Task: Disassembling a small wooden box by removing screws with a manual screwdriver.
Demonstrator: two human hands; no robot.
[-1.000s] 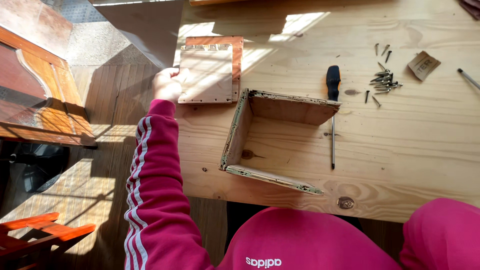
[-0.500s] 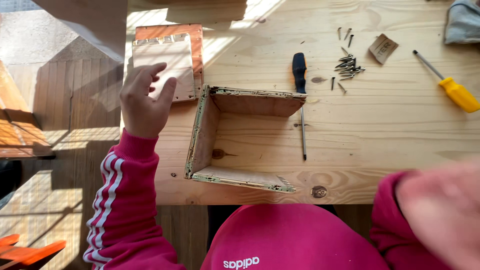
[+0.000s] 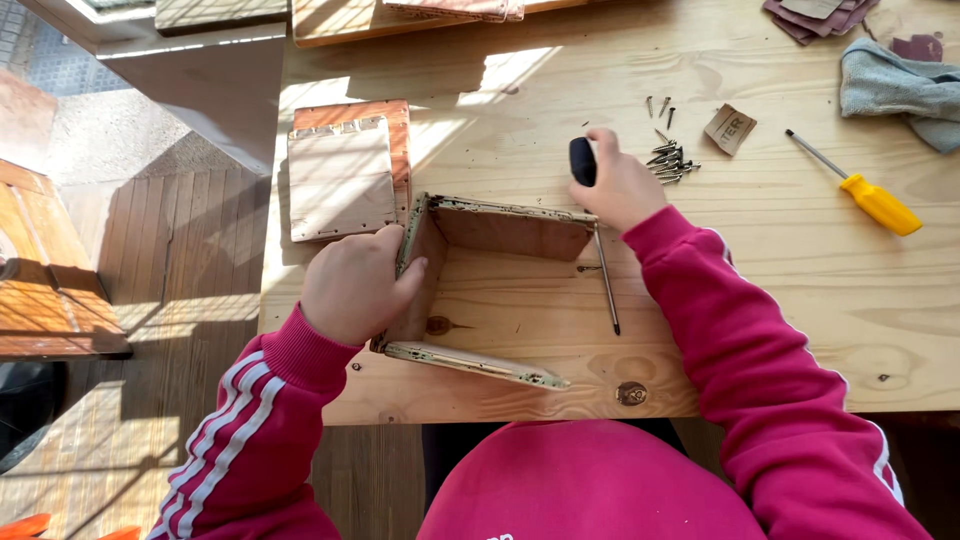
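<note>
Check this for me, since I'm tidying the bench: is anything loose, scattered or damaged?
Yes: the screws lie scattered loose beside the right hand, and the three-sided wooden frame has rough, flaking edges.

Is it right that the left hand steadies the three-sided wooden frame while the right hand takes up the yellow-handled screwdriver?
Not quite. In the head view the right hand closes on the black-handled screwdriver; the yellow-handled screwdriver lies untouched to the right. The left hand does steady the three-sided wooden frame.

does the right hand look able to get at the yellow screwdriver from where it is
Probably yes: the right hand rests on the black handle, and the yellow screwdriver lies in the open further right, with only bare table between them.
</note>
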